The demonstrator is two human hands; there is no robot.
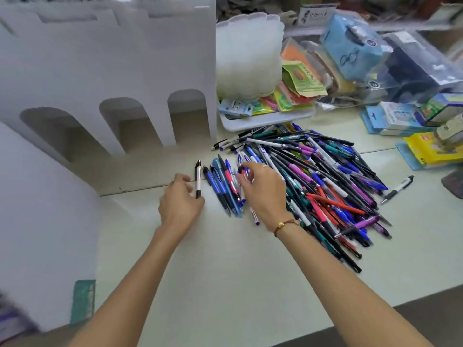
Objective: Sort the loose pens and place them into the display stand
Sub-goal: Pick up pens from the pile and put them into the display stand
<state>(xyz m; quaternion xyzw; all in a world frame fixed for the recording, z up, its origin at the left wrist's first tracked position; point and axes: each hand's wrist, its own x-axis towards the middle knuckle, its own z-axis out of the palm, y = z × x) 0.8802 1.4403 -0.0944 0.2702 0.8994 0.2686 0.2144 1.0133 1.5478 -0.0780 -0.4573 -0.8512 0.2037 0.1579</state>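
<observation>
Left hand (181, 201) pinches white pen (198, 179); right hand (263, 190), fingers curled, picks among blue pens (220, 186). Best lift one colour at a time.

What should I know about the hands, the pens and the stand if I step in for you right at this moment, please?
Left hand: holds one white pen with black ends, upright off the table.
Right hand: fingers curled, picking at the small row of mostly blue pens beside the big mixed heap of loose pens.
White cardboard display stand: its three arched slots look empty.
One white and black pen lies apart, right of the heap.
Done: a few pens separated out.
Left: nearly all the sorting, and all loading of the stand.
</observation>
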